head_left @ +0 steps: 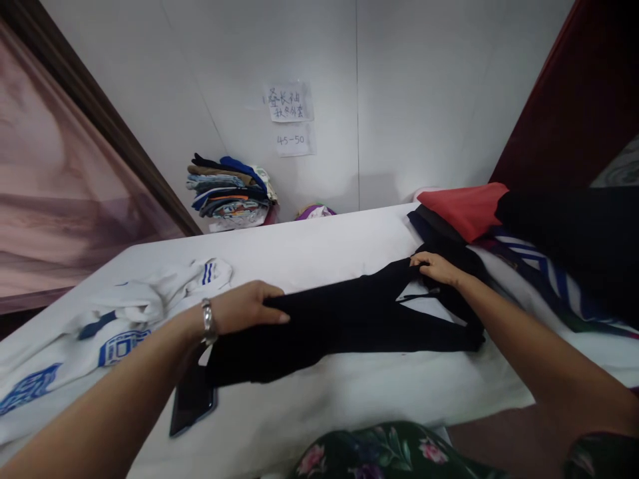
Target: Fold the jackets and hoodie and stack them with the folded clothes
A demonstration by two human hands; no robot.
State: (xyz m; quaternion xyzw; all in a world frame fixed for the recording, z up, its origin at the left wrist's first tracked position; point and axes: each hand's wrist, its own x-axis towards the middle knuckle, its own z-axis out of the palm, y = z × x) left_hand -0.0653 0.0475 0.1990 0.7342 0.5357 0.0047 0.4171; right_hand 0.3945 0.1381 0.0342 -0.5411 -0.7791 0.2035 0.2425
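A black garment [344,316] lies stretched sideways across the white-covered table [309,246]; its exact kind I cannot tell. My left hand [249,307], with a silver bracelet at the wrist, pinches its left end between thumb and fingers. On the right, my right hand [435,267] has its fingers closed on the upper edge of the cloth. Below that hand the black fabric parts, and white table cover shows through the gap. Under my left wrist a dark phone [194,402] lies partly covered by the garment.
A white garment with blue print [142,303] lies crumpled at left. Folded clothes [232,189] are stacked beyond the far table edge. A loose clothes pile, with a red piece [466,207] on top, fills the right side. Paper notes [290,103] hang on the wall.
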